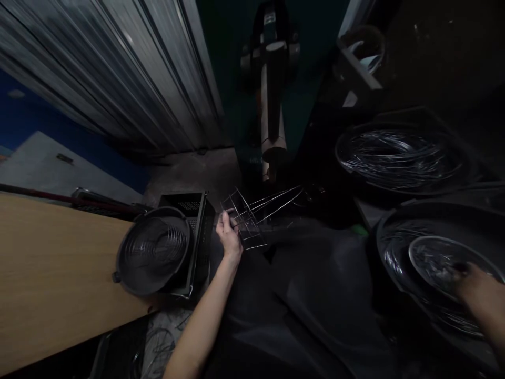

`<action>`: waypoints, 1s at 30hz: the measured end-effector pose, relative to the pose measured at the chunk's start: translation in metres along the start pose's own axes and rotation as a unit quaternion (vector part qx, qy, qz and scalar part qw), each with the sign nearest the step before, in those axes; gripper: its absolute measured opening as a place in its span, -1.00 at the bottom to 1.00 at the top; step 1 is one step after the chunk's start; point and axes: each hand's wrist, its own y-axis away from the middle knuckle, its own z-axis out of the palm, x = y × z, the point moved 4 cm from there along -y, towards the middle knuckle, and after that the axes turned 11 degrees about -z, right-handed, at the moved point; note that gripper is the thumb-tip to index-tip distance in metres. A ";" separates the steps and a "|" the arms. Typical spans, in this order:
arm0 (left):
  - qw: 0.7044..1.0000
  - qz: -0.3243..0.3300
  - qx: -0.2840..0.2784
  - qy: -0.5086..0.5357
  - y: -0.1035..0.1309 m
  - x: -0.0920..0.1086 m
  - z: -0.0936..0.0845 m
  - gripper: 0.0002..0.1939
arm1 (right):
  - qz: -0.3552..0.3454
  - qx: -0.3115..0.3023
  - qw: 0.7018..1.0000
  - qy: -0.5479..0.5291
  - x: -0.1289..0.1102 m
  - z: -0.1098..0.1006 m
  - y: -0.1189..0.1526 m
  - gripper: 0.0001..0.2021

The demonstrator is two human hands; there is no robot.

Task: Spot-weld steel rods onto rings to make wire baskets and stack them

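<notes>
My left hand (228, 231) is closed around the edge of a thin wire frame (248, 223), made of crossing wires with long bent rods reaching out to the right. The frame hangs in the air above my dark-clad lap. Far to the right, my right hand (479, 295) reaches into a round bowl (414, 247) of small shiny pieces, too dim to name. Motion smears its fingers, and whether they hold a piece does not show. The bowl sits inside a larger black basin (389, 231) with bent metal wires around it.
Ahead stands a dark green machine (307, 68) with a thick metal arm (273, 105) pointing at me. Another basin (402, 181) of wire pieces is at right. On the left, a round black tray (132, 279) of wire rings rests on a crate (201, 210), beside a wooden board (59, 279).
</notes>
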 end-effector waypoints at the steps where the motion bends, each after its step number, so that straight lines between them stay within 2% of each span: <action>1: 1.000 0.002 -0.006 0.003 -0.001 0.001 0.000 -0.60 | -0.030 0.023 0.997 0.069 -0.012 0.004 0.006 -0.61; 3: 1.000 0.008 -0.015 0.009 -0.004 0.003 0.000 -0.58 | -0.083 0.042 0.976 0.199 -0.036 0.026 0.025 -0.63; 4: 1.000 0.011 -0.016 0.012 -0.004 0.004 0.000 -0.58 | -0.097 0.005 0.978 0.185 -0.046 0.047 0.037 -0.68; 6: 1.000 0.008 -0.014 0.017 -0.005 0.006 0.000 -0.57 | -0.093 -0.125 0.986 0.052 -0.063 0.100 0.067 -0.88; 7: 1.000 0.005 -0.012 0.018 -0.005 0.007 0.001 -0.56 | -0.066 -0.160 0.985 -0.013 -0.070 0.126 0.084 -0.94; 8: 1.000 0.000 -0.010 0.019 -0.005 0.008 0.001 -0.56 | -0.039 -0.206 0.975 -0.067 -0.077 0.153 0.100 -0.88; 11: 1.000 -0.008 -0.006 0.024 -0.006 0.010 0.000 -0.54 | 0.004 -0.272 0.950 -0.153 -0.099 0.213 0.138 -0.70; 13: 1.000 -0.010 -0.001 0.028 -0.008 0.009 -0.003 -0.53 | 0.012 -0.290 0.936 -0.197 -0.112 0.237 0.153 -0.68; 16: 1.000 -0.009 0.009 0.022 -0.016 0.007 -0.009 -0.54 | 0.021 -0.293 0.920 -0.258 -0.124 0.252 0.163 -0.71; 22: 1.000 -0.001 0.022 0.013 -0.027 0.007 -0.014 -0.54 | 0.062 -0.292 0.906 -0.301 -0.131 0.262 0.175 -0.70; 30: 1.000 -0.008 0.020 0.012 -0.031 0.010 -0.011 -0.51 | 0.086 -0.261 0.912 -0.306 -0.140 0.264 0.183 -0.75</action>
